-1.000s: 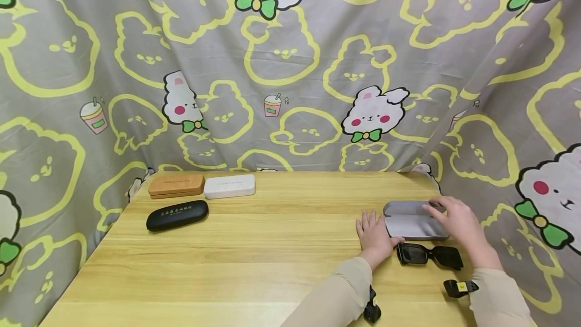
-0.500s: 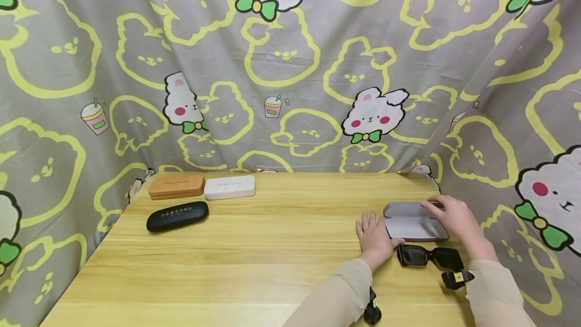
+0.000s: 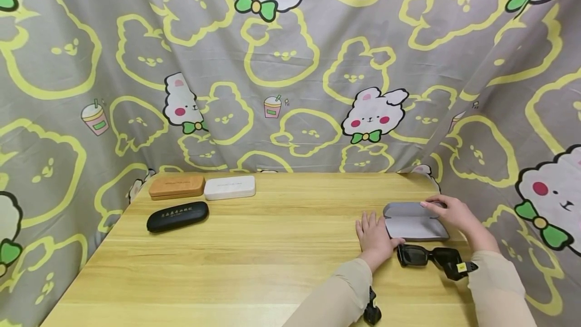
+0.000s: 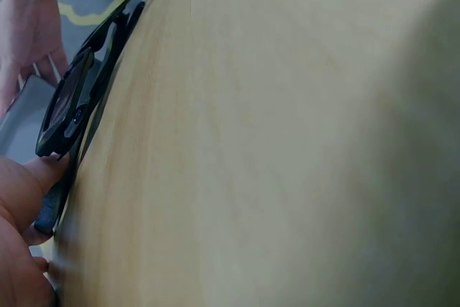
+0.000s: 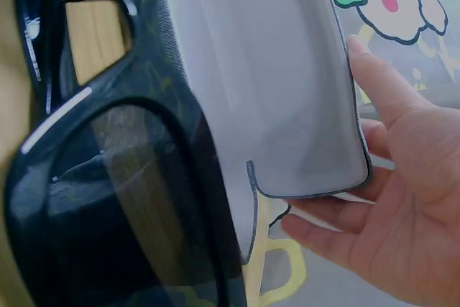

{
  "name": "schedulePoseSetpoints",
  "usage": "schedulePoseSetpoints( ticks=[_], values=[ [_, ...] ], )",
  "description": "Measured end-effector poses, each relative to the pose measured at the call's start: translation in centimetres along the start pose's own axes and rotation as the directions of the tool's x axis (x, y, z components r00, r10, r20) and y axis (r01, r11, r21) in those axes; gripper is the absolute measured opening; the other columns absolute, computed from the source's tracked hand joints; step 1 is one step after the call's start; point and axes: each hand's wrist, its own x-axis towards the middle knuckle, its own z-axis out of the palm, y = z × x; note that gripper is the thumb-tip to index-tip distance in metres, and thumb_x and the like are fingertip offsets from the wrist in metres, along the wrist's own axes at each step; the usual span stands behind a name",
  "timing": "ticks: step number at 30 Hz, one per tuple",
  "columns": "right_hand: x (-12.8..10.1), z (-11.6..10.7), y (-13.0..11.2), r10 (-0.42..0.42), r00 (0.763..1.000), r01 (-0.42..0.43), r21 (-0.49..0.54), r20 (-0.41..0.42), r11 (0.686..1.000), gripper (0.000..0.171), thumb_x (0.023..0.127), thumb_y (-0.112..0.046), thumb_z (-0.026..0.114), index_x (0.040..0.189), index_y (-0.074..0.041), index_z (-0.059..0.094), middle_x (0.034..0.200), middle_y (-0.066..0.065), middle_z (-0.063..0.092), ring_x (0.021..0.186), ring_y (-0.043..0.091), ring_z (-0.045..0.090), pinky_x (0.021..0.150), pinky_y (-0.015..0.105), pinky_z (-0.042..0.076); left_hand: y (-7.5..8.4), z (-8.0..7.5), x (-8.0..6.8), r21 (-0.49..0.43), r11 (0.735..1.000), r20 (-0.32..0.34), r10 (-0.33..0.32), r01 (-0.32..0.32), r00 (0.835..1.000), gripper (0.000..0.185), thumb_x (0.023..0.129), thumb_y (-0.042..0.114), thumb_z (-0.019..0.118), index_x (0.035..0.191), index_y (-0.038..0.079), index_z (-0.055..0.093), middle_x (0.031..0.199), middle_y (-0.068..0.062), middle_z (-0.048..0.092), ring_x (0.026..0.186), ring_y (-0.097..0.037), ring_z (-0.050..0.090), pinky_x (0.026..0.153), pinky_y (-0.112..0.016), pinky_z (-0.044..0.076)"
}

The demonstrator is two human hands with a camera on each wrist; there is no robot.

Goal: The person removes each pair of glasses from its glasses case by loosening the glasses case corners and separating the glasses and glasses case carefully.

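Observation:
A grey glasses case (image 3: 415,229) lies wide open at the right of the table, its lid (image 5: 287,84) raised at the back. My left hand (image 3: 375,238) rests against the case's left side, fingers spread, thumb at the front corner. At the lid's right end, my right hand (image 3: 458,214) holds the edge, thumb on the rim and fingers behind it. Black sunglasses (image 3: 414,255) lie just in front of the case, partly covered by the right wrist camera in the head view. They fill the left of the right wrist view.
At the back left stand a brown glasses case (image 3: 177,187) and a white one (image 3: 230,187) side by side. A black glasses case (image 3: 178,217) lies in front of them. A patterned grey curtain (image 3: 308,160) hangs around the wooden table (image 3: 254,266).
My right hand and forearm have shifted slightly, the wrist camera moving up over the right end of the sunglasses. The left hand and the cases stay put.

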Motion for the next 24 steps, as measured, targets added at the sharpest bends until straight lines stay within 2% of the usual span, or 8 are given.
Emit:
schedulePoseSetpoints(
  ticks=[4,9,12,18,24],
  values=[
    [0.2,-0.3,0.3,0.019,0.996,-0.021,0.025,0.086,0.999,0.068,0.099,-0.05,0.047,0.132,0.009,0.052,0.136,0.041,0.044,0.121,0.058,0.043,0.091,0.064,0.044,0.0,-0.2,0.0,-0.007,1.0,0.011,-0.001,0.001,1.0,0.078,0.071,0.069,0.068,0.139,0.034,0.05,0.152,0.011,0.041,0.148,-0.017,0.027,0.121,-0.041,0.023],
    [0.4,-0.5,0.7,0.04,0.982,-0.057,0.093,0.182,0.994,0.073,0.1,-0.051,0.044,0.139,0.011,0.043,0.143,0.043,0.032,0.125,0.058,0.041,0.089,0.055,0.052,0.0,-0.2,0.0,-0.034,0.999,0.014,0.006,-0.005,1.0,0.078,0.072,0.068,0.069,0.138,0.032,0.051,0.151,0.01,0.042,0.148,-0.018,0.027,0.12,-0.042,0.023],
    [0.5,-0.6,0.8,0.047,0.974,-0.078,0.132,0.223,0.988,0.074,0.1,-0.051,0.043,0.143,0.01,0.039,0.145,0.043,0.028,0.127,0.057,0.04,0.092,0.054,0.053,-0.1,0.0,0.1,-0.039,0.999,-0.001,0.012,-0.012,1.0,0.076,0.071,0.066,0.072,0.136,0.032,0.053,0.15,0.009,0.043,0.148,-0.018,0.028,0.12,-0.042,0.023],
    [0.5,-0.4,1.2,0.029,0.967,-0.08,0.19,0.255,0.979,0.072,0.101,-0.05,0.043,0.145,0.007,0.037,0.148,0.04,0.026,0.13,0.056,0.039,0.096,0.055,0.05,-0.2,0.2,0.1,-0.043,0.999,-0.012,0.022,-0.022,1.0,0.072,0.069,0.061,0.077,0.131,0.032,0.056,0.15,0.009,0.044,0.147,-0.019,0.029,0.119,-0.042,0.024],
    [0.3,-0.2,1.5,-0.009,0.972,-0.039,0.196,0.236,0.98,0.066,0.102,-0.047,0.043,0.144,0.003,0.043,0.148,0.038,0.031,0.131,0.056,0.039,0.096,0.057,0.049,-0.2,-0.1,-0.1,-0.054,0.998,-0.016,0.021,-0.021,1.0,0.071,0.069,0.06,0.077,0.131,0.032,0.056,0.149,0.009,0.044,0.147,-0.019,0.029,0.119,-0.042,0.023]
  ],
)
